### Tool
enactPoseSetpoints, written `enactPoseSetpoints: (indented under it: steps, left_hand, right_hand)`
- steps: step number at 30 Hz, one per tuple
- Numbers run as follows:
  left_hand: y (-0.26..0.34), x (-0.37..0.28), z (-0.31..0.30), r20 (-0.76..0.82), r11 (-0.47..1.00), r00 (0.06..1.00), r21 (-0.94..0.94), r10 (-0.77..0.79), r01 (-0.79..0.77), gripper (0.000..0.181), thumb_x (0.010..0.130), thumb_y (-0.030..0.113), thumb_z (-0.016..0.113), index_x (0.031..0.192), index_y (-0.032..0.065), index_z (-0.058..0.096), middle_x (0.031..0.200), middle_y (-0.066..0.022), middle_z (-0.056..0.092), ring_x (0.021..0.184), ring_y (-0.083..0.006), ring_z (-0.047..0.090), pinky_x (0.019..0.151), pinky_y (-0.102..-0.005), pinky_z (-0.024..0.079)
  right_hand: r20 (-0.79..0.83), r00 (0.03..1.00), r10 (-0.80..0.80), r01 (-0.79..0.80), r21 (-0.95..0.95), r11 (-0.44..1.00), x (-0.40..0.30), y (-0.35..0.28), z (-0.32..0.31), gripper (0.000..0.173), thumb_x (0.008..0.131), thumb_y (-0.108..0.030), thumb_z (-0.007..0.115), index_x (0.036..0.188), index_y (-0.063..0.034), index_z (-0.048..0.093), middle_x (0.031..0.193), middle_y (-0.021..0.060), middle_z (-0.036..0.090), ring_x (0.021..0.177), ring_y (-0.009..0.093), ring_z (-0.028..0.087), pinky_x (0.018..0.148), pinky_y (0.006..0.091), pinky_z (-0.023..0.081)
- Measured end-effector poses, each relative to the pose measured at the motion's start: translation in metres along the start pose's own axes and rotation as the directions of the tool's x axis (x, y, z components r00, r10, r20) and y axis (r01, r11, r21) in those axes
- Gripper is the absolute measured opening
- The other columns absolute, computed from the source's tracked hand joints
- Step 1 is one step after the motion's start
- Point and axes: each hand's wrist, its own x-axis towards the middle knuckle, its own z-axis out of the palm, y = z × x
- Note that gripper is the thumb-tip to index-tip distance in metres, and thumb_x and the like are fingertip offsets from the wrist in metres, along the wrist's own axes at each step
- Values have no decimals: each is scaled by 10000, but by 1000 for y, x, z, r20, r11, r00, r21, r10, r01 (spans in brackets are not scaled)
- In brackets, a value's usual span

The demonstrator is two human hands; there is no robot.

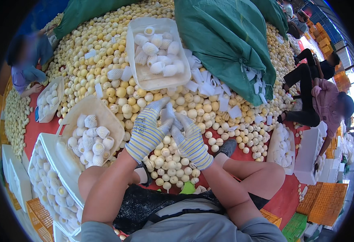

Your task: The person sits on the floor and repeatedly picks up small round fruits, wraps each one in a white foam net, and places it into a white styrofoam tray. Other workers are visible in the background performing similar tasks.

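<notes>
Both my hands wear striped knit work gloves. A white foam net sleeve (pixel 168 113) is held between the fingers of my left hand (pixel 146 130) and my right hand (pixel 192 140); whether a fruit is inside it I cannot tell. Under and around them lies a heap of round pale yellow fruits (pixel 164 160). Beyond my hands, a white plastic tub (pixel 137 77) holds fruits in foam nets. Another tub (pixel 115 113), at the left, tilts and holds more netted fruits. Loose foam sleeves (pixel 207 87) lie on the heap beside a green woven sack (pixel 225 39).
A foam box (pixel 54 157) full of netted fruits stands by my left leg. People sit around the heap at left (pixel 28 63) and right (pixel 328 99). Orange crates (pixel 323 202) and a green crate (pixel 294 228) are at lower right, on or near red sheeting.
</notes>
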Motion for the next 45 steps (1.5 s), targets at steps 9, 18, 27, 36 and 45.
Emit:
enactPoseSetpoints:
  steps: [9,18,27,36,45]
  left_hand:
    - [5,3,-2,104,987,988,-95,-118,128,528,849,102,669,1349,34,514,1145,-151,622,1038,-208,621,829,-318,532]
    - [-7,6,4,135,973,980,-156,-147,168,585,795,81,742,1335,22,523,1023,-81,618,885,-129,590,777,-273,514]
    - [14,9,4,71,979,987,-131,-148,156,540,760,83,778,1261,18,586,962,-50,627,840,-123,587,757,-264,501]
    - [10,3,3,150,998,987,29,48,-53,462,794,50,709,1246,60,615,991,-66,662,835,-136,621,744,-280,505]
    - [16,4,0,430,515,874,-708,-229,483,542,807,109,725,1313,28,550,1100,-9,649,852,-71,584,710,-201,486]
  right_hand:
    - [-34,998,-51,51,-10,999,-1,-17,-1,414,901,-114,599,1271,56,524,1100,171,638,984,216,654,813,313,537]
    - [-60,998,-27,27,9,1000,-2,-15,-4,372,910,-109,569,1259,21,556,1118,173,640,982,231,658,822,318,537]
    - [-90,994,-57,58,8,998,-3,-20,-13,393,895,-49,568,1277,34,535,1172,189,621,1060,266,620,903,330,502]
    - [21,969,245,-217,542,812,2,-16,-12,369,966,-154,549,1290,22,527,1174,124,604,1072,148,577,914,275,486]
    - [-61,992,110,-72,438,896,11,1,-3,383,997,-217,519,1318,-9,516,1218,79,586,1090,150,564,954,299,467]
